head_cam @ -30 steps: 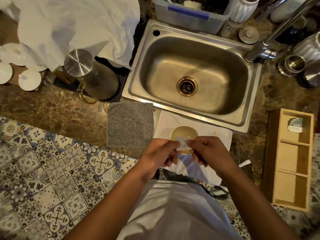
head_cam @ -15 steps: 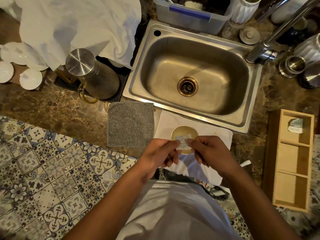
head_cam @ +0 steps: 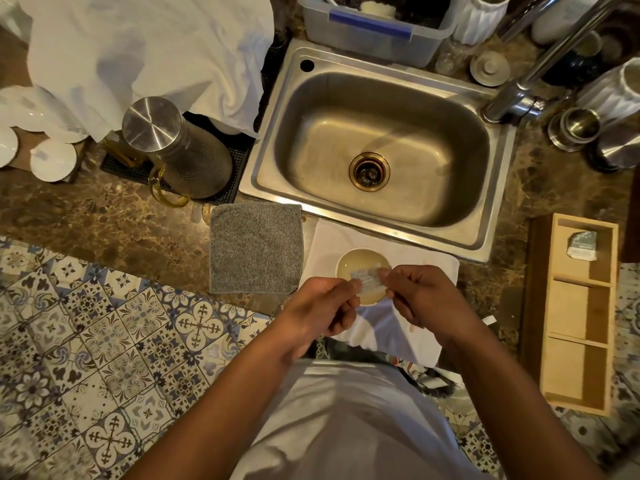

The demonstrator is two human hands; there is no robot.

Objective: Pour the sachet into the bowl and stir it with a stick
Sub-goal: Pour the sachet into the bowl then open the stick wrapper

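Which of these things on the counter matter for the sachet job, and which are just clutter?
In the job:
sachet, pinched by left hand and right hand
bowl

Lying about:
grey cloth
sink
metal jug
wooden tray
plastic tub

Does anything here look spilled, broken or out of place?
Nothing stands out. Both hands hold the sachet over the bowl, which sits upright on a white cloth, with no spill visible.

Grey cloth (head_cam: 256,249) (speckled), cream bowl (head_cam: 360,261)
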